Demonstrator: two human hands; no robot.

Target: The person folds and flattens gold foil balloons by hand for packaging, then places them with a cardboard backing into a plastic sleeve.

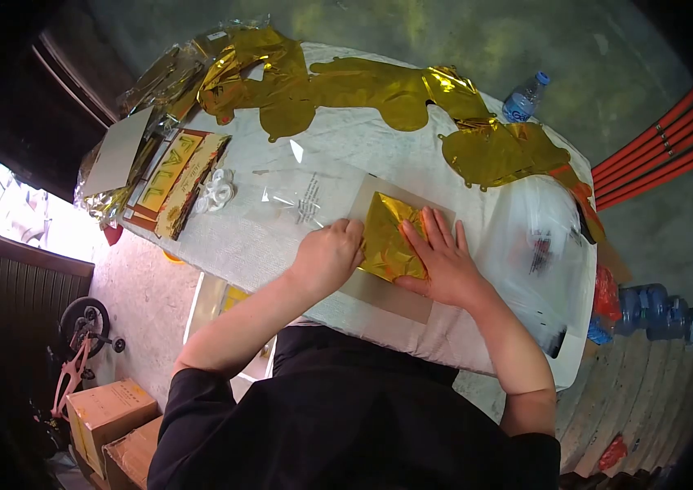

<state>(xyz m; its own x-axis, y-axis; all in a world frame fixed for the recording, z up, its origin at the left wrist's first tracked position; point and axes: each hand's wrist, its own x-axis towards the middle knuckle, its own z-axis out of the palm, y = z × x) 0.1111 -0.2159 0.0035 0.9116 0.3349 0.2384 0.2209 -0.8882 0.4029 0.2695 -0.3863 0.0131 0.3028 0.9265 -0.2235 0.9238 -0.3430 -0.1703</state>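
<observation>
A folded gold foil sheet lies on a flat grey-brown card in front of me. My right hand rests on the foil with its fingers spread. At the foil's left edge my left hand is closed, its knuckles up; whatever is in its fingers is hidden. A clear plastic bag with small printed text lies flat beyond the left hand, reaching to the card. More gold foil balloons, flat and uninflated, stretch along the table's far side.
Left on the white-covered table are a white ribbon roll, a printed card and a grey board. Clear bags are piled at right. A water bottle stands at the far edge. Cardboard boxes sit on the floor.
</observation>
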